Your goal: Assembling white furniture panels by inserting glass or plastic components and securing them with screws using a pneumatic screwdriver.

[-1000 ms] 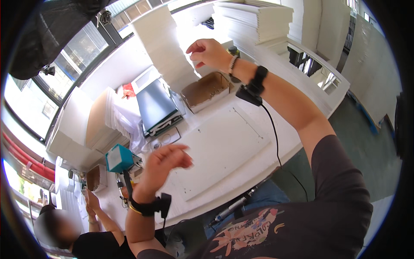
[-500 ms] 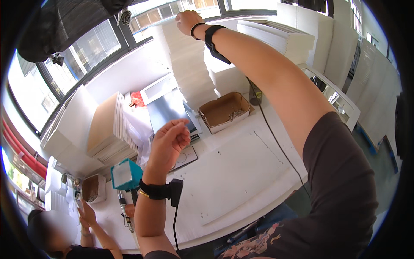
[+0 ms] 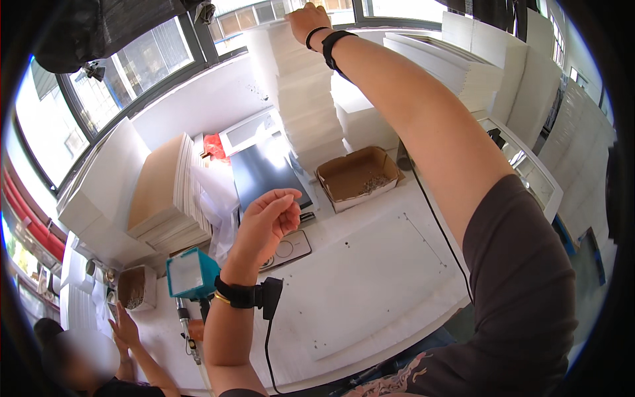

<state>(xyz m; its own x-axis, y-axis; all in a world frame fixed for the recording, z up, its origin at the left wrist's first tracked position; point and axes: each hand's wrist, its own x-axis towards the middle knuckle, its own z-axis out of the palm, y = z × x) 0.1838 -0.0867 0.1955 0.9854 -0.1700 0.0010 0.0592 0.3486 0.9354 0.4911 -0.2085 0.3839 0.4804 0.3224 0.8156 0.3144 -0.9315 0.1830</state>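
Observation:
My right arm reaches far forward, and my right hand (image 3: 309,21) is at the top of a tall stack of pale boards (image 3: 301,86) by the window. Its fingers are bent; whatever they may hold is hidden. My left hand (image 3: 270,221) hangs over the white worktable (image 3: 370,278) with its fingers curled in and nothing visible in them. Just beyond it lies a dark glossy panel (image 3: 264,173), and a flat grey device with a round mark (image 3: 291,249) is beside it. Both wrists wear black bands; a cable runs from the left one.
An open cardboard box (image 3: 357,178) with small metal bits stands right of the panel. Stacked boards (image 3: 165,192) and a teal-sided tool (image 3: 192,272) are at left. White frames (image 3: 522,162) lean at right. Another person's hands (image 3: 124,329) are at lower left, near a small box (image 3: 137,288).
The view has shifted slightly, so the table and stacks appear farther right. My right hand stays at the top of the tall stack; my left hand remains curled over the table.

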